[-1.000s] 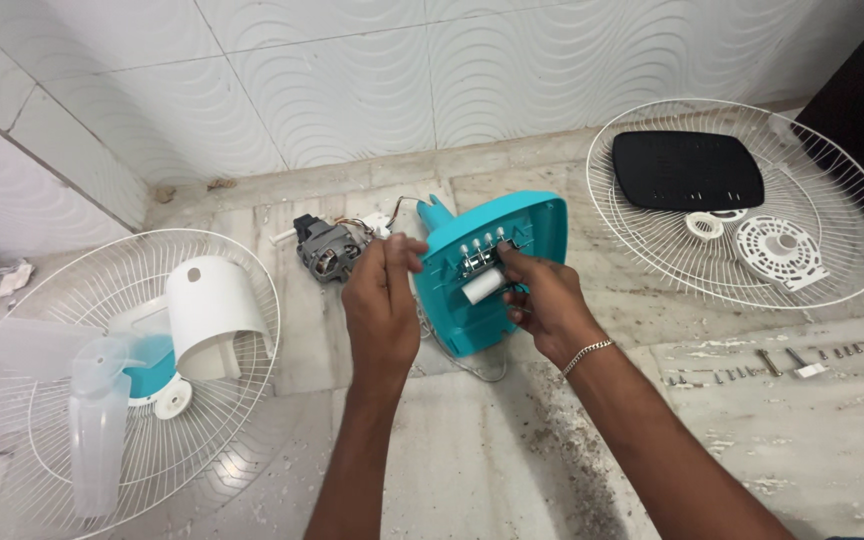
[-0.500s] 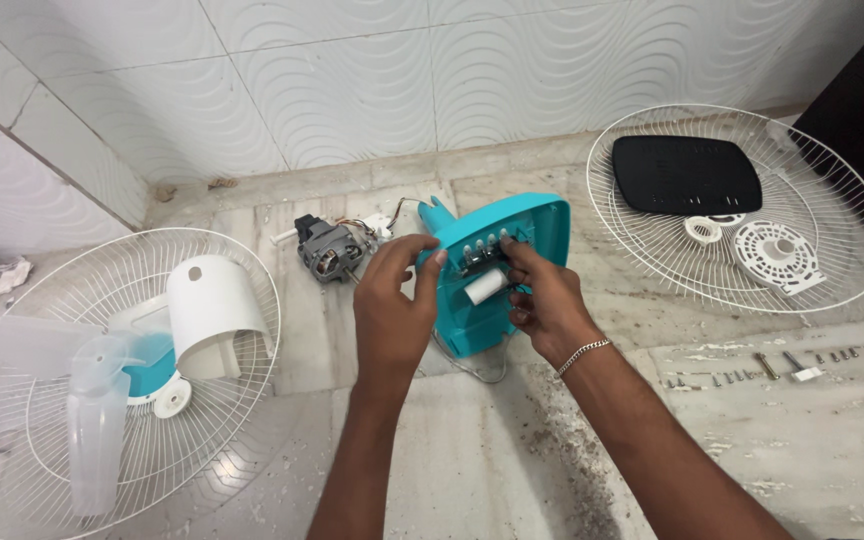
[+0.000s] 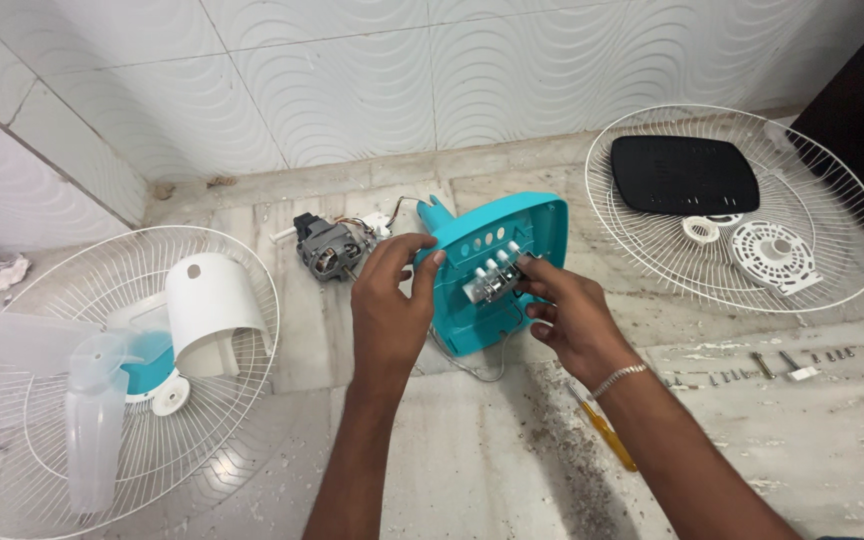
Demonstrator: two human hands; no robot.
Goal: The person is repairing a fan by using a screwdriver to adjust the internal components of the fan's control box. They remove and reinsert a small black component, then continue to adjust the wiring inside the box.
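Note:
A teal plastic fan base shell (image 3: 492,245) stands tilted on the marble floor in the middle of the view. My left hand (image 3: 392,300) grips its left edge with the thumb on the inner face. My right hand (image 3: 567,315) pinches a small white push-button switch block (image 3: 490,280) held against the inside of the shell. Thin wires (image 3: 462,365) trail from under the shell. A grey fan motor (image 3: 327,250) with coloured leads lies just left of the shell.
A white wire fan guard (image 3: 72,400) at left holds a clear fan blade (image 3: 92,420) and a white motor cover (image 3: 212,305). Another guard (image 3: 842,200) at right holds a black plate (image 3: 682,175) and white plastic parts. A yellow-handled screwdriver (image 3: 607,435) and loose screws (image 3: 782,362) lie on the floor.
My right hand has shifted slightly along the switch block, which now sits a little higher against the shell. My left hand keeps its grip on the shell's edge.

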